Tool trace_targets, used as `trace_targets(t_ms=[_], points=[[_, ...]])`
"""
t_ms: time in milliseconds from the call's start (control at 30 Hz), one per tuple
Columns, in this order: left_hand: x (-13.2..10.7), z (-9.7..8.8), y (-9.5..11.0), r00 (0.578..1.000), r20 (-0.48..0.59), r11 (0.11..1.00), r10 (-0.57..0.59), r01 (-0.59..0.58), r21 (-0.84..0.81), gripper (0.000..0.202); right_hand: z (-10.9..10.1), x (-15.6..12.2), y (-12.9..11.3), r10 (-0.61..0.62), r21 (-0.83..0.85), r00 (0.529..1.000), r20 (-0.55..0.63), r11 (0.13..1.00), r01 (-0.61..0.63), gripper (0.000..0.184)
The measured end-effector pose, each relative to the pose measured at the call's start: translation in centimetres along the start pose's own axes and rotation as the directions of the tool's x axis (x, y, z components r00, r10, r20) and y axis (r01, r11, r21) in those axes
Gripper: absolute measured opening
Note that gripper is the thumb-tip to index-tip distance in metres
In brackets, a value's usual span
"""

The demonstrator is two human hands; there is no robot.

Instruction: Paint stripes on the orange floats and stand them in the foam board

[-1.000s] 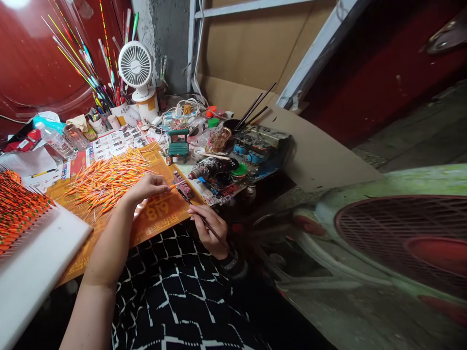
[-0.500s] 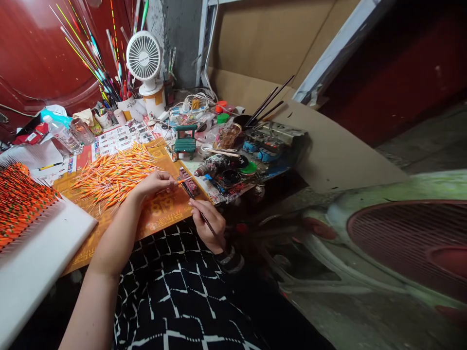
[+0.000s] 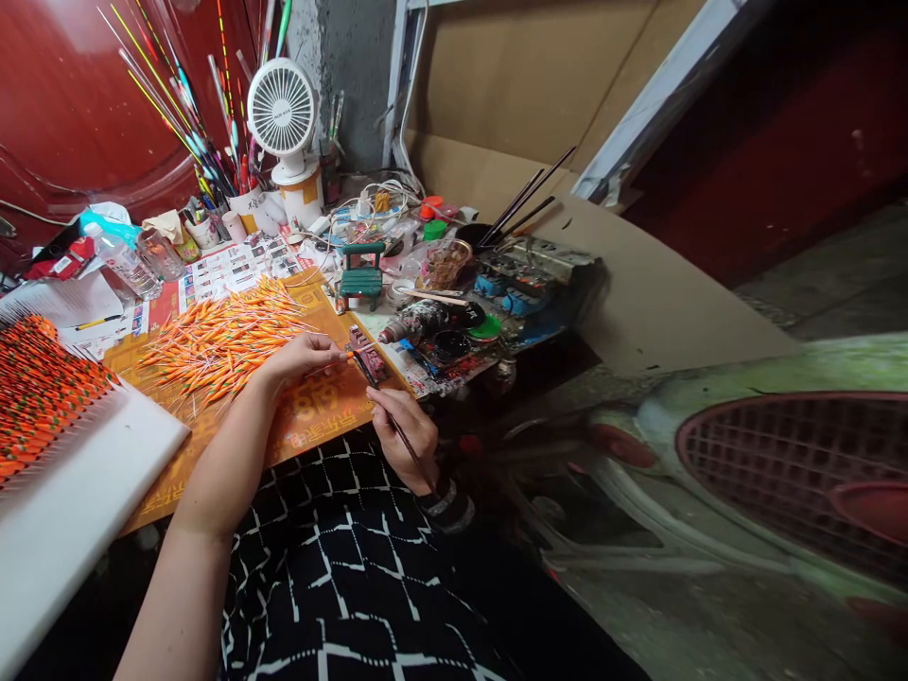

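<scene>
My left hand [image 3: 302, 359] pinches a slim orange-painted stick [image 3: 347, 354] between thumb and fingers, above a small pink paint-smeared block [image 3: 370, 359]. My right hand [image 3: 401, 437] holds a fine paintbrush [image 3: 363, 371], whose tip is at or very near the stick's end. Beneath my left wrist, a large pile of orange sticks [image 3: 227, 345] lies on an orange printed mat [image 3: 312, 426]. Further left, many more stand in rows on a white board [image 3: 71, 492].
A green miniature chair [image 3: 361, 279], paint jars and a paint-crusted tray [image 3: 525, 284] crowd the desk. A small white fan [image 3: 282, 106] stands behind it, beside long fishing floats [image 3: 177, 118] in a cup. A large standing fan [image 3: 794, 463] lies to the right.
The view has shifted slightly, and the desk now sits further right than a second ago. The brush tip has closed in on the end of the orange stick.
</scene>
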State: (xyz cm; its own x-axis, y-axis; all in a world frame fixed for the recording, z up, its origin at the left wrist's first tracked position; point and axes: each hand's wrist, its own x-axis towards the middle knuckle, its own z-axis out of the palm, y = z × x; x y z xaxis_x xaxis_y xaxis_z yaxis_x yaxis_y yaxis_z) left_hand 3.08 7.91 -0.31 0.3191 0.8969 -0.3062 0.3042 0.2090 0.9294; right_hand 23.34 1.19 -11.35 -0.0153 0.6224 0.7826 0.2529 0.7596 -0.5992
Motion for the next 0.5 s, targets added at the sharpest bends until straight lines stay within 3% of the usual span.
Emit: trace_targets(t_ms=[333,500], points=[[0.3,-0.1,-0.3,0.999,0.013,1.0,0.03,-0.03,-0.008,0.046,0.2,-0.5,-1.1,0.031,0.078,0.999,-0.024,0.997,-0.029,0.033],[0.2,0.1,-0.1,1.0,0.003,0.999,0.03,-0.03,-0.021,0.047,1.0,-1.4,-2.6,-0.037,0.12,0.998,0.059,0.992,0.03,0.038]])
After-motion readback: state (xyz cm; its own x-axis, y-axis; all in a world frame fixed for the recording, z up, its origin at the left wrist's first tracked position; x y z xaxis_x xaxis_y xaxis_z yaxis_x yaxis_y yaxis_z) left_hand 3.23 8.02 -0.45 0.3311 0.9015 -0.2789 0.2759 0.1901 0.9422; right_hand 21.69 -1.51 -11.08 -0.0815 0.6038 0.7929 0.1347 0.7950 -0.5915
